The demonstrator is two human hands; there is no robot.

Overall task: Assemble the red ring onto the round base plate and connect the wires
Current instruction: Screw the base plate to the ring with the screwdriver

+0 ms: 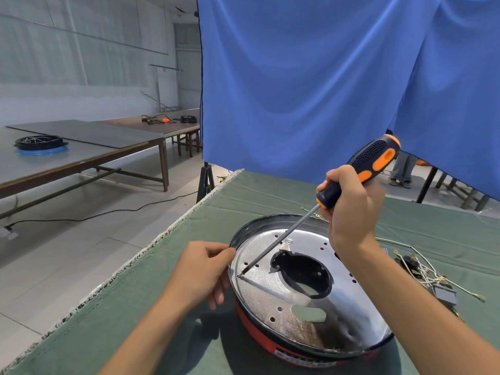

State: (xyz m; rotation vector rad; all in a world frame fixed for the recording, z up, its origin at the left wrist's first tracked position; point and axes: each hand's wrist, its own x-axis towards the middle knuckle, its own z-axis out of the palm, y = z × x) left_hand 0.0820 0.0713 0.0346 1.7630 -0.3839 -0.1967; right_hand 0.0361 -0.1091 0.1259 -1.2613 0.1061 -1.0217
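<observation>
Screwdriver (359, 171) work is where I am: my right hand (351, 209) is curled round the lower part of the black-and-orange handle, and the long shaft slants down to a small screw (239, 276) near the left edge of the round base plate (270, 293). The shiny plate sits on top of the red ring (259, 338), which shows as a red band below its near rim, and both rest on the green cloth (162, 307) directly in front of me. My left hand (201, 274) steadies the assembly at its left rim, thumb and forefinger pinching the edge, the other fingers curled down the side. By my reckoning the ring and plate are already mated and I am at the fastening stage; several other holes around the plate look open, so more screws may be needed, though I cannot tell which holes take one. The wires (422, 269) lie in a loose tangle with their terminals on the cloth just to the right of the plate, touching nothing on it that I can see, so the connecting is still to be done. Beyond the cloth hangs a blue curtain (311, 77); to the left stands a long grey table (81, 147) carrying a black and blue round unit (40, 146), with a cable trailing over the tiled floor (67, 253).
</observation>
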